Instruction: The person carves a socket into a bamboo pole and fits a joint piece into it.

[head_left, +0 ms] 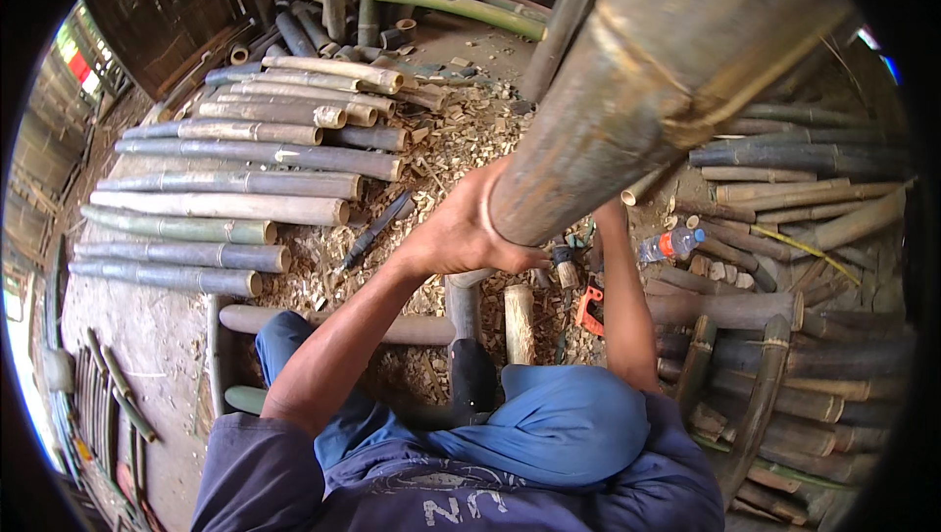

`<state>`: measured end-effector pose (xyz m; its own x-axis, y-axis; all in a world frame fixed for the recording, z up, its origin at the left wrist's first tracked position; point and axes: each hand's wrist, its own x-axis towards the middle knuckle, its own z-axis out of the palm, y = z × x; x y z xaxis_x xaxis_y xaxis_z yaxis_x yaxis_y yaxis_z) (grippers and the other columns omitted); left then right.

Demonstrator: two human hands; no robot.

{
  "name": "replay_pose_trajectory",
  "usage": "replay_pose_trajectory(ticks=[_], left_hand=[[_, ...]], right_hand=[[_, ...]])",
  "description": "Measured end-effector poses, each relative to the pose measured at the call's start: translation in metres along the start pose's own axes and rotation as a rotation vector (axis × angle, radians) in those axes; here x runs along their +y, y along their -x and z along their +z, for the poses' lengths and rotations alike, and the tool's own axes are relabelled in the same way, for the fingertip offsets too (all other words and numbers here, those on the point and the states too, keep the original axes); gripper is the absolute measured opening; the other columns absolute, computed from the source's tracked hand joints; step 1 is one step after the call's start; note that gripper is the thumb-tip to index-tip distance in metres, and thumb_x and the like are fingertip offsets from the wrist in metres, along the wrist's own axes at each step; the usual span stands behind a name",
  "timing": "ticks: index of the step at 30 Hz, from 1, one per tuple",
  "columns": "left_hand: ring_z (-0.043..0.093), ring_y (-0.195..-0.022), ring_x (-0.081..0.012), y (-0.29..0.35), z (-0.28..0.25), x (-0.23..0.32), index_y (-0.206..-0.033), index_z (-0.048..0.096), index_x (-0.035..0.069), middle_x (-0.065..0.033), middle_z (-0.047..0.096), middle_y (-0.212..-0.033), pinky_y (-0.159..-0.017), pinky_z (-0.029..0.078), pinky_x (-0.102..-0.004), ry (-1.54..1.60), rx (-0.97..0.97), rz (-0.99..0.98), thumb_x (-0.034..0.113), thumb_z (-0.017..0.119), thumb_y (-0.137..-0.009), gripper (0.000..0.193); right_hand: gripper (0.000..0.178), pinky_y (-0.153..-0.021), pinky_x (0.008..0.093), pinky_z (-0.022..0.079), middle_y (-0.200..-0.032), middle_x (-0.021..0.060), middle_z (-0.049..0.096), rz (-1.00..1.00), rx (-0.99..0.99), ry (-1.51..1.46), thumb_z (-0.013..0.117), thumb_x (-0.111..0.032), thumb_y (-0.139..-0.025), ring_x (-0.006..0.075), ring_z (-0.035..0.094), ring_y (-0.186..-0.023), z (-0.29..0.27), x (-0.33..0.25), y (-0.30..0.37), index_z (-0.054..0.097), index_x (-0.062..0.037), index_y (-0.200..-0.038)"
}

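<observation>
A thick grey-brown bamboo pole rises tilted from the middle toward the upper right, very near the camera. My left hand is closed round its lower end, the thumb at the bottom rim. Behind the pole, my right hand is mostly hidden, its fingers out of sight; the forearm reaches up on the right side. Below the pole lie a short dark tool with a pale wooden end and an orange-red handle. A short pale bamboo piece stands in front of my knees.
Several cut bamboo poles lie in a row at left, and more bamboo is piled at right. A dark long tool rests on wood chips. A plastic bottle lies at right. Bamboo frames stand behind.
</observation>
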<state>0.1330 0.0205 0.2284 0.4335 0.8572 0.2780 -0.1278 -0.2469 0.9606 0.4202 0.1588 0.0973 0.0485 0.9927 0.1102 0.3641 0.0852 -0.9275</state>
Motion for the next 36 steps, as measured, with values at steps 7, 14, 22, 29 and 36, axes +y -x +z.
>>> replay_pose_trajectory(ticks=[7,14,22,29,36], left_hand=[[0.061,-0.119,-0.0197,-0.007,-0.006,-0.014,-0.139,0.052,0.001,-0.0105,0.066,-0.129,-0.105,0.049,-0.0375,0.025,-0.085,0.076,0.017,0.094,-0.061,0.091],[0.062,-0.115,-0.0176,-0.011,-0.006,-0.027,-0.141,0.052,0.000,-0.0113,0.067,-0.126,-0.102,0.050,-0.0346,0.025,-0.113,0.113,0.017,0.091,-0.062,0.090],[0.068,-0.099,-0.0216,0.000,-0.010,-0.032,-0.114,0.057,0.000,-0.0135,0.068,-0.102,-0.089,0.055,-0.0365,-0.051,-0.004,0.166,0.018,0.090,-0.060,0.066],[0.061,-0.119,-0.0203,-0.003,-0.010,-0.023,-0.141,0.052,0.000,-0.0124,0.066,-0.129,-0.105,0.048,-0.0368,-0.035,-0.062,0.108,0.019,0.091,-0.062,0.090],[0.068,-0.101,-0.0225,-0.003,-0.006,-0.028,-0.116,0.057,-0.001,-0.0138,0.069,-0.106,-0.090,0.055,-0.0373,-0.039,-0.017,0.178,0.018,0.089,-0.062,0.066]], right_hand=[[0.076,-0.112,0.0528,0.042,-0.145,0.0318,0.050,0.270,-0.165,1.001,0.072,-0.037,-0.089,0.0475,0.048,-0.136,0.010,0.215,0.079,0.044,-0.0044,-0.151],[0.043,-0.092,0.0473,0.050,-0.107,0.0244,0.066,0.388,-0.013,0.600,0.069,-0.030,-0.088,0.0348,0.066,-0.106,0.005,0.214,0.106,0.056,-0.0015,-0.118],[0.024,-0.063,0.0450,0.051,-0.074,0.0161,0.065,0.111,-0.482,0.517,0.073,-0.024,-0.086,0.0297,0.066,-0.067,0.036,0.088,0.231,0.065,-0.0022,-0.092],[0.034,-0.073,0.0538,0.056,-0.089,0.0204,0.070,-0.094,-0.701,0.791,0.075,-0.037,-0.087,0.0443,0.070,-0.083,0.062,0.058,0.246,0.065,-0.0063,-0.097],[0.031,-0.069,0.0513,0.055,-0.082,0.0222,0.069,-0.012,-0.621,0.795,0.076,-0.033,-0.087,0.0441,0.068,-0.075,0.068,0.068,0.241,0.067,-0.0039,-0.095]])
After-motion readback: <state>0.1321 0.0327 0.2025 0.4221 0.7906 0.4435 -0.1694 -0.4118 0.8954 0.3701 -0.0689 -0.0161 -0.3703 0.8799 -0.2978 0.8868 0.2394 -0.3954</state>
